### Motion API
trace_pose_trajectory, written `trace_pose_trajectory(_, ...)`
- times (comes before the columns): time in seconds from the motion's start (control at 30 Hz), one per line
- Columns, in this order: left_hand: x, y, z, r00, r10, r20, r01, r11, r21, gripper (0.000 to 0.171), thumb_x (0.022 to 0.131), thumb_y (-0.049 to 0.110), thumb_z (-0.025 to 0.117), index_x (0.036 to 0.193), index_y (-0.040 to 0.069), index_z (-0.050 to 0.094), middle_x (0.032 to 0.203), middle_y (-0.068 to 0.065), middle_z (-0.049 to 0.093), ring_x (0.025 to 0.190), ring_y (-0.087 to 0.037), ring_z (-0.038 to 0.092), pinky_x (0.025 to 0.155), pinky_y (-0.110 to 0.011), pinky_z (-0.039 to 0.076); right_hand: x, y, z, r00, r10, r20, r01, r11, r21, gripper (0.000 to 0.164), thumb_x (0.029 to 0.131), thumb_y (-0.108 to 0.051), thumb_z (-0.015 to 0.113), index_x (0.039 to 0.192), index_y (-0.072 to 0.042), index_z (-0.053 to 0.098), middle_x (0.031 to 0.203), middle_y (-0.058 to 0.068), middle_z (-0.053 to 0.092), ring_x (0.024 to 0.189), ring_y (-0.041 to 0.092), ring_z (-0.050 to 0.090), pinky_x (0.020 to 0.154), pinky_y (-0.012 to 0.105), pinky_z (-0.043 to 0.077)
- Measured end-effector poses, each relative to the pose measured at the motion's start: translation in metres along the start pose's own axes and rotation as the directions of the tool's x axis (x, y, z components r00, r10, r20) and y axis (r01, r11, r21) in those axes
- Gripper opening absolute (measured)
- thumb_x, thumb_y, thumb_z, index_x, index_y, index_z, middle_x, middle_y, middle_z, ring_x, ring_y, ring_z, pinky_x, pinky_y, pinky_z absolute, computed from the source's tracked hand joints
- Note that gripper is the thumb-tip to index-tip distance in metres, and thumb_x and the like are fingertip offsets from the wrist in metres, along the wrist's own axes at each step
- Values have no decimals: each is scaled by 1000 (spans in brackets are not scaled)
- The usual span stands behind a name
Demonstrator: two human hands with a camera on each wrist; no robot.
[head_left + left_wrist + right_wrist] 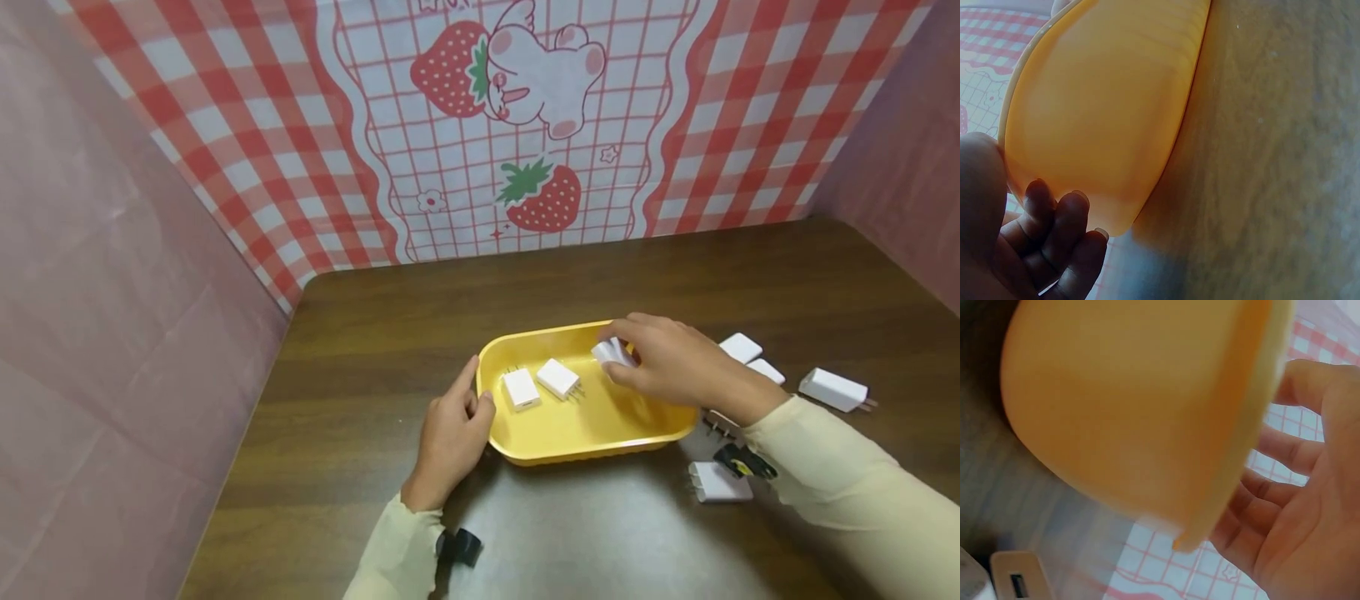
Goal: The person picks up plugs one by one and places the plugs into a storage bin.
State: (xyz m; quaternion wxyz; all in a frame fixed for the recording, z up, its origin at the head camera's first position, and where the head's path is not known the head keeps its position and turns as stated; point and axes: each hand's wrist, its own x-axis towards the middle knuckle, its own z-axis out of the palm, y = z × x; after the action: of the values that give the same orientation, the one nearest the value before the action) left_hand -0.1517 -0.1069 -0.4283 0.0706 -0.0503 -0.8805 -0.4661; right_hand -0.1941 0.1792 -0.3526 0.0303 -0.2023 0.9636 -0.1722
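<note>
A makeshift, screened-in corner — a wood-grain bench (360,400) backed by a strawberry-print sheet (502,158), pinkish sheets (127,308) either side — whether home or workshop is unclear.

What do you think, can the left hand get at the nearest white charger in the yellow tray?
Probably yes: that white charger lies inside the yellow tray, close to the left hand, with nothing over it. The hand holds the tray's edge, so it would likely need to let go first.

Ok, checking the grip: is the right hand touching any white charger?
Touching: the head view shows the right hand pinching one white charger between thumb and fingers.
</note>
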Motion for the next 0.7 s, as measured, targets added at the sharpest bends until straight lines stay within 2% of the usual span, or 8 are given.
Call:
trace_pose_trajectory(0.23,0,0,-1,1000,2,3,-2,1000,3,57,96,21,58,150,7,46,57,5,46,48,-10,41,48,-24,33,10,-7,-4,997,-33,74,38,997,-63,42,87,-31,77,123,-11,71,90,2,60,73,18,53,64,33,47)
trace_pose_trajectory(0.4,0,-1,-1,1000,9,1,-9,1000,11,57,96,21,58,150,7,47,57,6,45,48,-10,41,48,-24,33,19,-9,-2,989,-59,138,72,993,-91,42,88,-30,76,125,-10,70,97,5,65,71,18,55,67,35,52)
trace_pose_trajectory(0.53,1,-1,-1,1000,14,2,-14,1000,13,57,96,21,58,150,7,46,57,6,45,48,-9,40,47,-24,33,24,-10,-1,983,-75,165,95,989,-114,42,88,-30,76,124,-9,70,98,6,66,73,19,56,71,39,54)
trace_pose_trajectory(0.7,1,-1,-1,1000,23,1,-23,1000,10,58,96,20,58,150,5,46,57,6,45,48,-10,40,47,-24,33,29,-14,0,978,-106,177,129,984,-123,36,87,-28,76,118,-8,71,92,5,66,72,18,56,69,40,54)
